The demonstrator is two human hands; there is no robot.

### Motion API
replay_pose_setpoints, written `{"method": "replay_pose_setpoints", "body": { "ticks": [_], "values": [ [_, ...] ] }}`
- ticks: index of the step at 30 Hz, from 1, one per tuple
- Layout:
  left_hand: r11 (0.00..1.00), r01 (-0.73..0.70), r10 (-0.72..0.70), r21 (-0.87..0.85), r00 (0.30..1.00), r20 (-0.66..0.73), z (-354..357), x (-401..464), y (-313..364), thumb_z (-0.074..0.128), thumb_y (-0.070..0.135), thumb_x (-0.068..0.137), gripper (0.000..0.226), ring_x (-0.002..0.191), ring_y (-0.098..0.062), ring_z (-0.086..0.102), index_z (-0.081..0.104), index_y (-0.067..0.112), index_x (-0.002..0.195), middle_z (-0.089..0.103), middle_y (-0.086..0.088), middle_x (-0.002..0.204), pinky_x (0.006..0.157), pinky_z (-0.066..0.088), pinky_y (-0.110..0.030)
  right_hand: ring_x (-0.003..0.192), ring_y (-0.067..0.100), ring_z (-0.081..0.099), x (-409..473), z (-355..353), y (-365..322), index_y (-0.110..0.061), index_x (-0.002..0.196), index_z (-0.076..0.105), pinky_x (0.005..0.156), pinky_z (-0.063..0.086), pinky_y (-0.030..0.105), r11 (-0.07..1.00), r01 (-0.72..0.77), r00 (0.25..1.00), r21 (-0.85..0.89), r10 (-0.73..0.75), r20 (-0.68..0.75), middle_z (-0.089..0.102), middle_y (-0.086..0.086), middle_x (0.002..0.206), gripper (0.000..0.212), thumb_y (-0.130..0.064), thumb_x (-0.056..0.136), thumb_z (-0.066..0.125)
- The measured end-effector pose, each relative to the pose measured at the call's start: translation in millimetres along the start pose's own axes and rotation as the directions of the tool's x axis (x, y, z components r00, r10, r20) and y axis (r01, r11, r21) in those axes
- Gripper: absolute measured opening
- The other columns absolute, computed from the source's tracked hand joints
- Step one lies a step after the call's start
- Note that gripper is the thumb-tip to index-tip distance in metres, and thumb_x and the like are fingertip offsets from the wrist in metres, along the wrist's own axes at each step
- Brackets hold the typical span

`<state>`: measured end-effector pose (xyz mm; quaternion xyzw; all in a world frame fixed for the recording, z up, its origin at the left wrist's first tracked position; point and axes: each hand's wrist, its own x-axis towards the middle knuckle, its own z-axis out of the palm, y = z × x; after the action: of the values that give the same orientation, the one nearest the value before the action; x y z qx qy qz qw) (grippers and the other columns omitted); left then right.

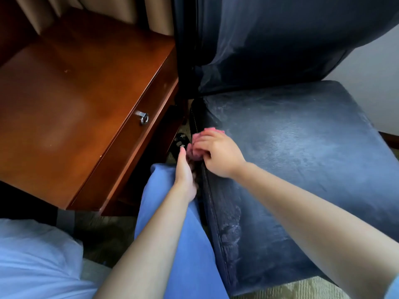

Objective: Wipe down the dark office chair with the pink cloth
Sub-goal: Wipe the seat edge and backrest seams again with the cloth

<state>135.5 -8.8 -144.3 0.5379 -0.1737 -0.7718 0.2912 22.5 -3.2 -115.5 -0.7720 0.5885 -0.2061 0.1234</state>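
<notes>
The dark office chair fills the right half of the view, its worn seat dusty and its backrest rising at the top. My right hand grips the bunched pink cloth against the seat's left edge. My left hand lies just below it, along the seat's left side, thumb straight and pointing up toward the cloth; its fingers are hidden behind the seat edge.
A reddish wooden desk with a keyed drawer lock stands close on the left, leaving a narrow gap to the chair. My blue-trousered leg fills that gap. Carpet shows below, and a white wall stands at the right.
</notes>
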Motion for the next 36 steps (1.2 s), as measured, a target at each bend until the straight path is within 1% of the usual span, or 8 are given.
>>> {"method": "replay_pose_setpoints", "body": {
  "ticks": [2, 5, 12, 18, 26, 30, 33, 36],
  "values": [
    [0.999, -0.004, 0.006, 0.046, 0.999, -0.032, 3.0, -3.3, 2.9, 0.03, 0.06, 0.094, 0.044, 0.093, -0.017, 0.06, 0.058, 0.026, 0.101, 0.069, 0.005, 0.082, 0.087, 0.046, -0.031, 0.1, 0.022, 0.058, -23.1, -1.5, -4.8, -0.019, 0.071, 0.068, 0.096, 0.041, 0.038, 1.0, 0.023, 1.0, 0.019, -0.024, 0.015, 0.068, -0.004, 0.094, 0.035, -0.017, 0.064, 0.034],
    [0.998, 0.001, 0.002, 0.057, 0.999, -0.053, 7.7, -12.0, 3.1, 0.028, 0.064, 0.093, 0.059, 0.118, -0.023, 0.056, 0.045, 0.025, 0.134, 0.061, -0.003, 0.115, 0.108, 0.037, -0.039, 0.1, 0.021, 0.057, -31.3, -2.8, -2.7, -0.019, 0.073, 0.068, 0.089, 0.045, 0.038, 0.999, 0.046, 0.997, -0.011, -0.045, 0.067, 0.069, -0.006, 0.094, 0.036, -0.012, 0.063, 0.035],
    [0.995, 0.066, -0.063, 0.076, 0.997, -0.038, 1.0, -26.1, -5.6, 0.023, 0.065, 0.093, 0.054, 0.086, -0.019, 0.06, 0.061, 0.026, 0.088, 0.065, -0.002, 0.094, 0.071, 0.045, -0.029, 0.094, 0.024, 0.055, -16.9, 0.5, -7.5, -0.019, 0.067, 0.064, 0.08, 0.043, 0.038, 1.0, 0.013, 1.0, -0.016, -0.013, 0.014, 0.065, -0.006, 0.083, 0.025, -0.006, 0.064, 0.043],
    [0.975, 0.117, -0.116, 0.19, 0.993, -0.019, -4.7, -37.0, -12.0, 0.016, 0.069, 0.091, 0.081, 0.072, -0.022, 0.056, 0.069, 0.019, 0.055, 0.066, -0.005, 0.063, 0.071, 0.04, -0.031, 0.101, 0.023, 0.059, -69.7, -3.2, -22.1, -0.022, 0.077, 0.071, 0.088, 0.046, 0.038, 0.998, 0.057, 0.996, 0.014, -0.058, 0.073, 0.07, -0.009, 0.093, 0.026, -0.015, 0.07, 0.047],
    [0.946, 0.128, -0.125, 0.298, 0.992, -0.028, -7.6, -38.3, 2.2, 0.023, 0.071, 0.09, 0.061, 0.078, -0.028, 0.057, 0.05, 0.017, 0.097, 0.058, -0.014, 0.092, 0.066, 0.05, -0.039, 0.094, 0.025, 0.059, -82.4, 1.9, -26.1, -0.02, 0.076, 0.071, 0.088, 0.045, 0.039, 0.997, 0.073, 0.996, 0.031, -0.074, 0.045, 0.069, -0.006, 0.086, 0.021, -0.009, 0.068, 0.056],
    [0.918, 0.15, -0.156, 0.366, 0.988, -0.011, -4.0, -37.9, 11.0, 0.029, 0.07, 0.089, 0.066, 0.079, -0.029, 0.06, 0.028, 0.032, 0.144, 0.058, -0.015, 0.1, 0.078, 0.049, -0.048, 0.1, 0.026, 0.056, -69.4, -5.6, -21.2, -0.021, 0.085, 0.072, 0.084, 0.045, 0.041, 0.997, 0.063, 0.983, -0.043, -0.054, 0.178, 0.069, -0.005, 0.097, 0.022, -0.01, 0.075, 0.057],
    [0.881, 0.171, -0.216, 0.442, 0.975, 0.053, -3.9, -30.7, 18.2, 0.033, 0.063, 0.092, 0.049, 0.082, -0.028, 0.058, 0.058, 0.023, 0.1, 0.058, -0.012, 0.088, 0.091, 0.044, -0.053, 0.104, 0.027, 0.055, -49.2, -5.8, -23.2, -0.018, 0.088, 0.073, 0.087, 0.044, 0.042, 1.0, -0.008, 0.99, -0.017, 0.01, 0.14, 0.07, -0.003, 0.102, 0.024, -0.007, 0.076, 0.056],
    [0.831, 0.204, -0.266, 0.518, 0.963, 0.048, -2.6, -27.6, 25.0, 0.044, 0.054, 0.093, 0.037, 0.084, -0.032, 0.061, 0.055, 0.019, 0.094, 0.06, -0.018, 0.097, 0.084, 0.049, -0.052, 0.105, 0.026, 0.058, -72.2, 3.0, -20.7, -0.016, 0.083, 0.073, 0.096, 0.043, 0.04, 0.997, 0.068, 0.998, 0.035, -0.068, -0.005, 0.071, -0.002, 0.098, 0.021, -0.007, 0.074, 0.056]
  ]
}}
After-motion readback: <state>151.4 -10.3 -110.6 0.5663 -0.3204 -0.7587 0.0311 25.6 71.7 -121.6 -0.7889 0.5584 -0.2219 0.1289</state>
